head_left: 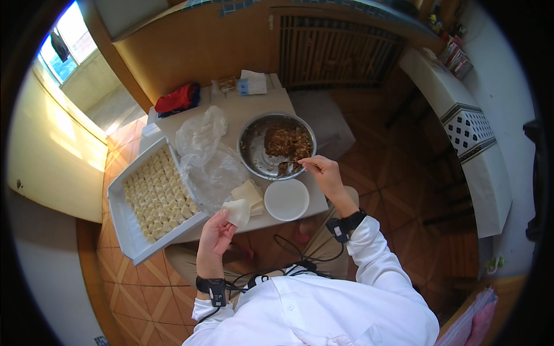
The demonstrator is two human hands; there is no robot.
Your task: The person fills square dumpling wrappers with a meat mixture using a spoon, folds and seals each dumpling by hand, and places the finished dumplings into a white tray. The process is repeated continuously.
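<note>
A single pale dough wrapper (pixel 239 213) is pinched at its edge by my left hand (pixel 217 233), close to the table's front edge. My right hand (pixel 322 172) grips a thin metal utensil, likely a spoon (pixel 290 163), whose head dips into brown minced filling (pixel 288 142). That filling lies in a wide stainless steel bowl (pixel 243 152), heaped toward its right side. Just behind the held wrapper sits a stack of square dough wrappers (pixel 247 193). A round white bowl (pixel 286 200) stands between the stack and my right hand; what is in it I cannot tell.
A white tray (pixel 137 243) with rows of folded dumplings is on the left, tilted in view. Crumpled clear plastic bags (pixel 207 160) lie between tray and steel bowl. Red and blue cloth (pixel 178 100) and a packet (pixel 252 84) rest at the table's back. Black cables (pixel 298 255) cross my lap.
</note>
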